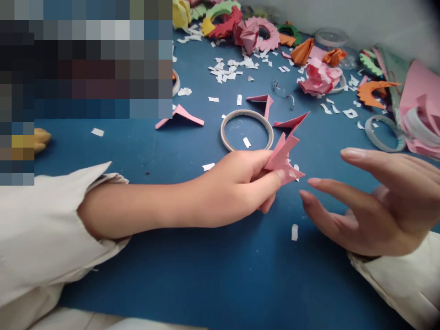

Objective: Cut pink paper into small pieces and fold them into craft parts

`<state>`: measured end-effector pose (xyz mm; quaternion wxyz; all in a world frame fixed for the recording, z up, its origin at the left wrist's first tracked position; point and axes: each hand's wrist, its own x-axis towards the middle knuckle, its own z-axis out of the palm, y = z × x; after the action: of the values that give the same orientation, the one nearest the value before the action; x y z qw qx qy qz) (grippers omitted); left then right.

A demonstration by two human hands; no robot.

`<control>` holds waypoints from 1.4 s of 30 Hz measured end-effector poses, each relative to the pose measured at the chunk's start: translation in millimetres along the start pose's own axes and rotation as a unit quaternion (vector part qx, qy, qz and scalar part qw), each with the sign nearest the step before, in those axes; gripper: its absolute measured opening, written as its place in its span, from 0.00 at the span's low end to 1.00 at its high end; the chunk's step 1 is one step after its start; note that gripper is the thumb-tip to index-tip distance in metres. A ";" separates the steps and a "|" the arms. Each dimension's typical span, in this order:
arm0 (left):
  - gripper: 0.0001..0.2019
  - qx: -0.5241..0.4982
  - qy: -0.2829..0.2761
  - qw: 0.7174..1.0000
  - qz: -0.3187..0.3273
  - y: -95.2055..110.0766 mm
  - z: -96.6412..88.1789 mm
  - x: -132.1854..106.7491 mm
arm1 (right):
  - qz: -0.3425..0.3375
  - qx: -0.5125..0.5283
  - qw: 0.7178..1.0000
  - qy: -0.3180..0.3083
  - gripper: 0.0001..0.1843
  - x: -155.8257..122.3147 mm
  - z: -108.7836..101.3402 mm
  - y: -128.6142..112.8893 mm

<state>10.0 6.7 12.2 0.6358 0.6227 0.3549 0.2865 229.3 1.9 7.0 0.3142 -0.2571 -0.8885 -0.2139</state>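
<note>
My left hand [247, 183] pinches a folded pink paper piece [283, 156] between thumb and fingers, its points sticking up and out to the right. A small pale patch shows on the piece near my thumb. To the right, my right hand [378, 197] hovers with its fingers apart and nothing between them. Just beyond the held paper lie more folded pink strips [292, 121], and another V-shaped pink strip [180, 115] rests farther left. A roll of tape [223, 133] lies flat behind my left hand.
White paper scraps [225, 71] are strewn over the blue table [192, 275]. Along the back sit folded paper rings [263, 34], a crumpled pink paper flower [319, 77] and an orange paper piece [373, 94]. More tape rolls [385, 133] and pink sheets [421, 87] lie at the right.
</note>
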 end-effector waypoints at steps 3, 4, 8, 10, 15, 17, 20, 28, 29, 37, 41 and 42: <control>0.10 0.015 -0.006 1.000 0.013 -2.0 2.1 -1.1 | 0.015 0.004 1.000 0.011 0.21 0.4 1.1 -1.5; 0.10 0.022 -0.009 1.000 0.014 -2.5 2.5 -1.3 | 0.021 0.003 1.000 0.013 0.21 1.1 1.6 -2.7; 0.10 0.042 -0.017 0.999 0.013 -2.7 3.0 -1.2 | 0.026 -0.015 1.000 -0.005 0.17 5.1 2.8 -6.5; 0.10 0.050 -0.014 0.999 0.012 -2.4 3.0 -1.0 | 0.017 -0.025 0.999 -0.012 0.16 6.4 2.9 -7.0; 0.09 0.062 -0.013 0.998 0.013 -2.1 2.7 -1.3 | 0.006 -0.039 0.999 -0.021 0.16 8.3 3.2 -8.1; 0.09 0.060 -0.014 0.998 0.018 -2.2 2.7 -1.2 | 0.011 -0.037 0.999 -0.015 0.15 8.9 4.1 -8.9; 0.09 0.066 -0.014 0.998 0.020 -2.4 2.7 -1.1 | 0.008 -0.032 0.999 -0.004 0.15 9.4 5.5 -9.4; 0.13 0.084 -0.015 0.996 0.036 -2.3 2.2 -1.0 | -0.001 -0.010 1.000 0.006 0.20 8.3 6.5 -8.5; 0.13 0.088 -0.014 0.995 0.038 -2.2 2.2 -1.1 | 0.000 -0.006 1.000 0.007 0.21 8.3 6.6 -8.9; 0.14 0.099 -0.014 0.994 0.050 -1.9 1.3 0.1 | 0.008 0.002 1.000 -0.019 0.16 9.0 6.0 -10.6; 0.14 0.104 -0.015 0.993 0.045 -2.2 2.0 0.1 | 0.002 -0.002 1.000 -0.014 0.16 10.0 6.8 -10.2; 0.14 0.105 -0.014 0.993 0.044 -2.1 2.3 0.0 | 0.001 -0.001 1.000 -0.012 0.16 10.1 7.1 -10.2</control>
<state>11.7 5.3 10.1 0.5587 0.7048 0.3463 0.2667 213.3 1.2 6.5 0.3030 -0.2614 -0.8917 -0.2115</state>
